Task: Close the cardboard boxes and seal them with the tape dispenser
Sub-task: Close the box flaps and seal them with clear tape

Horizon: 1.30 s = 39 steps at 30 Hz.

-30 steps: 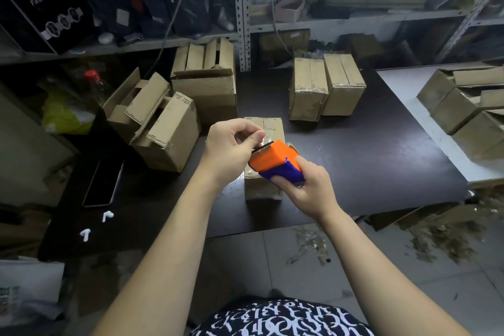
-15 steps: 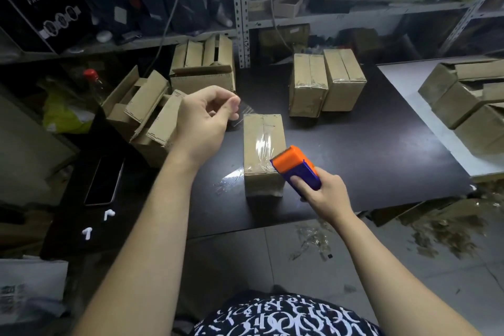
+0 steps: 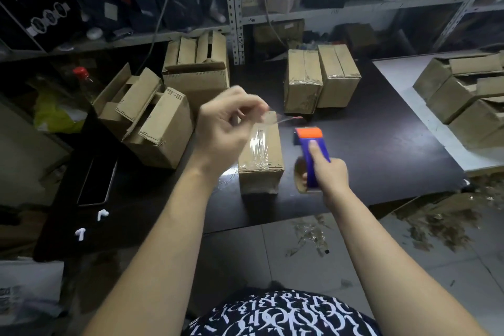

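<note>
A: The cardboard box [image 3: 260, 169]?
B: Centre frame, closed, lying flat on the bench [image 3: 381, 144], with clear tape [image 3: 259, 144] glinting along its top.
A: The tape dispenser [image 3: 305, 148]?
B: Just right of it, blue body, orange head pointing toward the upper frame.

A box [image 3: 261, 169] sits near the front edge of the surface [image 3: 368, 150]. Just right of it, the right hand [image 3: 331, 176] holds the tape dispenser [image 3: 311, 150], its head pointing toward the back. The left hand [image 3: 223, 128] hovers over the box's far left corner, pinching a strip of tape [image 3: 272, 117] that runs rightward above the box's far end. Behind the box, a pair of boxes [image 3: 302, 82] stands side by side, touching. To the left, open boxes [image 3: 152, 125] crowd together, with another open box [image 3: 199, 73] behind them, below the shelf [image 3: 313, 18]. Further left a phone [image 3: 98, 183] lies flat, two earbuds [image 3: 102, 214] in front of it. More boxes [image 3: 463, 101] lie on a second surface [image 3: 403, 90] at the right.
</note>
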Tool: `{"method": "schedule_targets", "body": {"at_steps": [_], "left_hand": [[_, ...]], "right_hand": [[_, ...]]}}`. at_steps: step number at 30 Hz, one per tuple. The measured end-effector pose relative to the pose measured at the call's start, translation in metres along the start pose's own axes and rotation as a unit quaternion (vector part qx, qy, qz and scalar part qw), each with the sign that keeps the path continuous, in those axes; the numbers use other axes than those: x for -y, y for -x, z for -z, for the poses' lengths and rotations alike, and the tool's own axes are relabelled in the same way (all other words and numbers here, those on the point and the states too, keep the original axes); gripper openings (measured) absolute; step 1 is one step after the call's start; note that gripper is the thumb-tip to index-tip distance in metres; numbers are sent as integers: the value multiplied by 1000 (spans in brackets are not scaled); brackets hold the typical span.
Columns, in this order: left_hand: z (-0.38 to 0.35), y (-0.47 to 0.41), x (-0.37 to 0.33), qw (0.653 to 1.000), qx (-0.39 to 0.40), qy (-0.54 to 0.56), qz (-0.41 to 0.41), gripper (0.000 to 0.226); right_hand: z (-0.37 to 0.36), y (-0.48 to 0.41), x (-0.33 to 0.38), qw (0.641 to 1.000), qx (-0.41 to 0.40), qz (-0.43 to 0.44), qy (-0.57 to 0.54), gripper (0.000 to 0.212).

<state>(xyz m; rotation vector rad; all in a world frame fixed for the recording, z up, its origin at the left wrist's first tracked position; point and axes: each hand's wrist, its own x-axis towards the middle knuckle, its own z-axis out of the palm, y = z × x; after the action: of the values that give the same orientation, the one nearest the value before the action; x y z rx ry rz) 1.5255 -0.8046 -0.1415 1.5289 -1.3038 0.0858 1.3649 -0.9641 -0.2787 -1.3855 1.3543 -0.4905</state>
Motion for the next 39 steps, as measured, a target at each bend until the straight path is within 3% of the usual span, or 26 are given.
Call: {"method": "schedule_targets", "body": {"at_steps": [2, 4, 8, 12, 16, 18, 21, 24, 27, 32, 36, 39], "left_hand": [[10, -4, 1, 1000, -26, 15, 1, 6], [17, -6, 4, 1000, -7, 18, 23, 8], [17, 1, 4, 989, 13, 71, 126, 13], [18, 8, -6, 978, 35, 119, 166, 13], [21, 14, -5, 970, 45, 118, 208, 12], [18, 18, -3, 966, 51, 110, 227, 11], [8, 23, -2, 960, 35, 108, 257, 8], [1, 28, 3, 952, 7, 98, 291, 8], [2, 32, 10, 941, -23, 82, 326, 8], [-6, 45, 21, 911, -116, 34, 395, 11], [-15, 54, 26, 874, -173, 61, 450, 8], [-22, 62, 31, 842, -194, 78, 497, 5]], "right_hand": [[9, -11, -6, 996, -64, -38, 39, 63], [10, -22, -10, 985, -90, 22, 147, 63], [-16, -29, -16, 965, -57, 71, 248, 45], [-28, -29, -40, 956, -48, 89, 277, 37], [-32, -23, -46, 959, -72, 152, 227, 34], [-37, -11, -32, 953, -80, 238, 170, 42], [-48, 16, 5, 936, 76, 342, 39, 49], [-54, 31, 30, 923, 245, 296, -29, 28], [-49, 27, 33, 914, 323, 221, -105, 41], [-31, 17, 22, 929, 317, 134, -137, 24], [-17, 15, 15, 958, 264, 36, -102, 30], [-10, 11, 14, 961, 243, -49, -125, 33]]}}
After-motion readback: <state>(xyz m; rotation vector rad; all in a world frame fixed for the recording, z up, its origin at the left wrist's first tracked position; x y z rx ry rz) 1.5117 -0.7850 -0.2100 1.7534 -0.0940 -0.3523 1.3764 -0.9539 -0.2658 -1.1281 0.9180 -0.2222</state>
